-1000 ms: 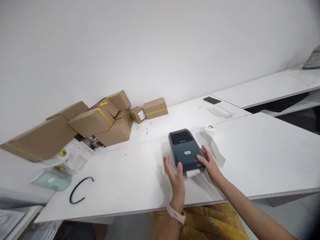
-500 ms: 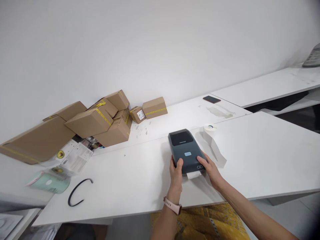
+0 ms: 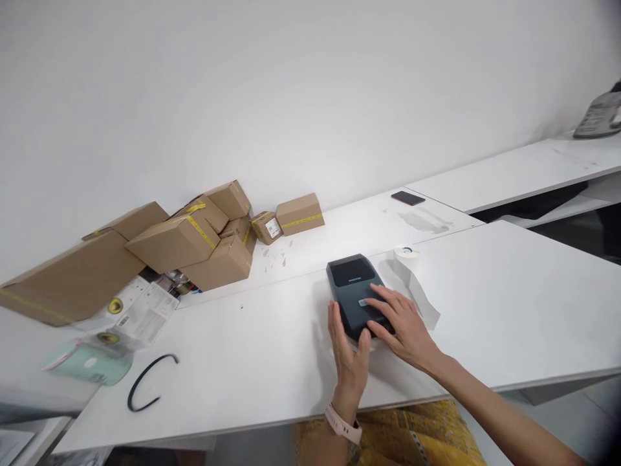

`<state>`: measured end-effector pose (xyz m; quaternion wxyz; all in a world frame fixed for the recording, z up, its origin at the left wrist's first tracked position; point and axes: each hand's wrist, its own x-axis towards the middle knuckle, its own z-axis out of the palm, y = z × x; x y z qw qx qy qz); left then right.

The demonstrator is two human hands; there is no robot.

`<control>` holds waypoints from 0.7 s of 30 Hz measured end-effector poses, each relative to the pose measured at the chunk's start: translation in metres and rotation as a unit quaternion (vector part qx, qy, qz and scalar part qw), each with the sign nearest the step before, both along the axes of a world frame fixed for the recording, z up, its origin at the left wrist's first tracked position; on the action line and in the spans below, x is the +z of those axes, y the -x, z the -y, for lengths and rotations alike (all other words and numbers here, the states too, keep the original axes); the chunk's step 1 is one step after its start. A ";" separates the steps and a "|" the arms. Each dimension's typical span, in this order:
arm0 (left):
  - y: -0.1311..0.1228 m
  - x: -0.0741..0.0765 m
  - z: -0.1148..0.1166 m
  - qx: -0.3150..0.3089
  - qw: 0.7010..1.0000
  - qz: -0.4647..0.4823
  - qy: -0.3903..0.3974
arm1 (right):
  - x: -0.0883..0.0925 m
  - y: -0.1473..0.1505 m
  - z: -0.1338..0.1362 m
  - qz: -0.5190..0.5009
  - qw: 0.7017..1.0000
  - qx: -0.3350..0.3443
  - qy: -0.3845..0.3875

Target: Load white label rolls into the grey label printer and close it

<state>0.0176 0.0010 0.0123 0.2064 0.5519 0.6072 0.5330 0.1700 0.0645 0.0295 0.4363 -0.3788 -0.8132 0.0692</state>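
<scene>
A dark grey label printer with a black window and a small light-blue button lies on the white table in front of me. My left hand, a pink watch band at its wrist, rests against the printer's front left corner, fingers straight along the side and thumb at the front edge. Spread over the top is my right hand, open, one fingertip at the button and its thumb near the front edge. The paper at the printer's front is mostly hidden by my hands. Behind my right hand lies a white label roll with a loose paper strip.
Cardboard boxes are piled against the wall at the left, with a smaller box beside them. A phone lies at the back. Left front are a green pouch, plastic packets and a black curved band.
My right hand has moved from the printer's front right corner onto its top, at the button. My left thumb has come off the top to the front edge. The view has shifted slightly.
</scene>
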 end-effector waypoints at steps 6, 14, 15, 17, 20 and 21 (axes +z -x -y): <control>0.003 -0.013 0.008 -0.032 0.999 0.028 0.007 | -0.012 0.004 -0.002 0.023 1.000 0.004 -0.007; 0.006 -0.003 0.007 -0.027 0.990 0.138 -0.002 | -0.009 0.005 -0.002 0.034 0.999 -0.009 -0.005; 0.007 -0.002 0.006 -0.025 0.989 0.143 -0.005 | -0.009 0.006 -0.002 0.037 0.999 -0.015 -0.005; 0.008 0.000 0.005 -0.027 0.988 0.152 -0.010 | -0.008 0.007 -0.002 0.043 0.999 -0.026 -0.008; 0.007 0.000 0.003 -0.034 0.986 0.163 -0.007 | -0.008 0.008 -0.001 0.045 0.999 -0.029 -0.010; 0.005 0.000 0.003 -0.031 0.985 0.171 -0.001 | -0.007 0.008 -0.001 0.042 0.999 -0.028 -0.005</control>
